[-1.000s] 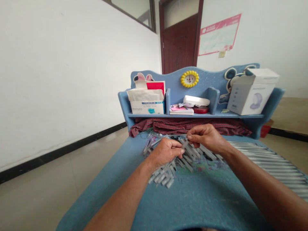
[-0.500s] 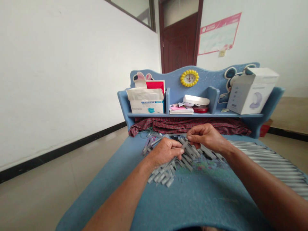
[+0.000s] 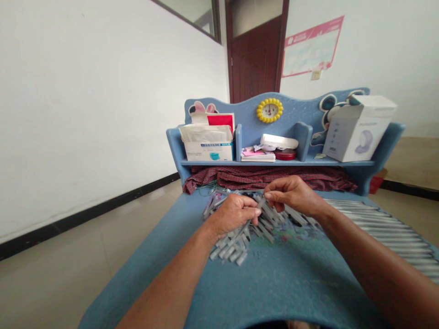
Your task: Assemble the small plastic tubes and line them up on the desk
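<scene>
Over a pile of translucent grey pens (image 3: 236, 249), my two hands meet at one slim grey pen (image 3: 261, 203). My left hand (image 3: 235, 212) is closed, with its thumb and index finger pinching the lower end. At the upper end, the fingertips of my right hand (image 3: 290, 194) are pinched together on the same pen. Some pens in the pile show black parts, and my hands hide part of the heap. On the right of the table, many similar pens (image 3: 377, 228) lie side by side in a long row, partly behind my right forearm.
The blue table (image 3: 274, 283) carries a raised shelf (image 3: 312, 163) at its back. On the shelf stand a mask box (image 3: 209, 151), papers (image 3: 257, 156), a red round tin (image 3: 285, 156) and a white carton (image 3: 360, 130). A red checked cloth (image 3: 247, 178) lies beneath.
Both hands have shifted very slightly left along with the view. Their pinch on the pen looks the same, and the pile and row are unchanged.
</scene>
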Motion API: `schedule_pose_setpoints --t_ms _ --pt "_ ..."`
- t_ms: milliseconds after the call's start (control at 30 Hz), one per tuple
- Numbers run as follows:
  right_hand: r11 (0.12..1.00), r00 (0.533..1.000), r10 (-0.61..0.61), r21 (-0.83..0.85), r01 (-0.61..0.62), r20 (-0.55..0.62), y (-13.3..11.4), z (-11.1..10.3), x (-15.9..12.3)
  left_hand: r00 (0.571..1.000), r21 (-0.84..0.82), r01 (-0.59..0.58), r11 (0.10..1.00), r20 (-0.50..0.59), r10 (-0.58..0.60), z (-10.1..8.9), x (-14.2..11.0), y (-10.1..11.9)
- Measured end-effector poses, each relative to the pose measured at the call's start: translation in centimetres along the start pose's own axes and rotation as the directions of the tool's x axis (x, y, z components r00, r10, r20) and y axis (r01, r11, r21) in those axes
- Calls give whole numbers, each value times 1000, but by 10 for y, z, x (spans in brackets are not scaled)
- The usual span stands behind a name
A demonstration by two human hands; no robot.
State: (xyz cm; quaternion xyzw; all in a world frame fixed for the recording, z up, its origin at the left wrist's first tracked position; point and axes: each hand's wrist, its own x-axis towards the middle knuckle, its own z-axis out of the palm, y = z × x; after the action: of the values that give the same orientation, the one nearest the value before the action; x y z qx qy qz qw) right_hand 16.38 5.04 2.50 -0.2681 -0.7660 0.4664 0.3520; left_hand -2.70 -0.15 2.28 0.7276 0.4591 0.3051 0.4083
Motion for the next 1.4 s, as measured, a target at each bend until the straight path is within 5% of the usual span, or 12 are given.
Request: schedule_pose_setpoints --t_ms 333,733,1167,1400 --pt "993 990 108 -48 -104 86 2 -5 -1 999 42 -10 999 35 9 1 2 -6" --pt "994 986 37 94 -53 163 -1 -6 -4 977 -57 21 998 215 -8 -10 -3 0" --pt "990 987 87 -120 -70 139 2 -5 -4 998 117 -54 992 38 50 -1 0 -3" --pt "999 984 49 -3 -49 174 -2 -5 -4 989 44 -69 997 131 63 -5 0 -1"
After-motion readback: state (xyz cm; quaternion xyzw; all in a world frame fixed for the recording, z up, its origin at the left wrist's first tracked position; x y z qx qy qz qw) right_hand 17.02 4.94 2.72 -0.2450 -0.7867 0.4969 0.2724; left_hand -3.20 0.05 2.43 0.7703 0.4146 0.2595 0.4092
